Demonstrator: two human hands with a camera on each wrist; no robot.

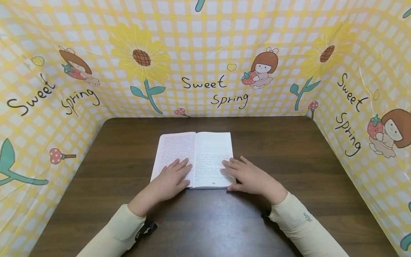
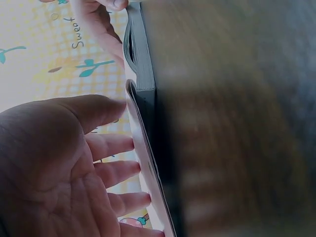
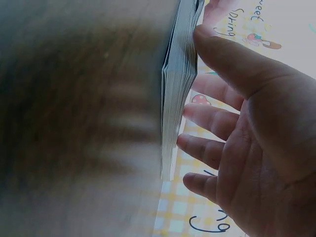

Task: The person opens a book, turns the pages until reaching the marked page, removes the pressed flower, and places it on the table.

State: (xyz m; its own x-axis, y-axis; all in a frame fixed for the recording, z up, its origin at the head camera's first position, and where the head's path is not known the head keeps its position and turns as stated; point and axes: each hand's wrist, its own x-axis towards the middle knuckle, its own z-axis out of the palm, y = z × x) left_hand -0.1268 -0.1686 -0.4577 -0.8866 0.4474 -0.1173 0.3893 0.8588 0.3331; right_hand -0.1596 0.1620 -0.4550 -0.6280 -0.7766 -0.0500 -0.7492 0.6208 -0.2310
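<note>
An open book [image 1: 213, 150] lies on the brown table, with printed text on both pages. My left hand [image 1: 171, 178] rests on the lower part of the left page, fingers spread and fairly straight. In the left wrist view its fingertips [image 2: 132, 167] touch the page, and that side of the book [image 2: 144, 143] looks thin. My right hand [image 1: 252, 177] lies at the right page's outer edge, fingertips on the paper and thumb near the bottom corner. The right wrist view shows the thick stack of pages [image 3: 178, 79] beside the fingers of my right hand [image 3: 247, 133].
The dark wood-grain table [image 1: 128, 142] extends around the book on all sides. A yellow checked cloth [image 1: 199, 43] with sunflowers and "Sweet Spring" lettering walls the back, left and right. A dark strap [image 1: 146, 229] sits at the left sleeve's cuff.
</note>
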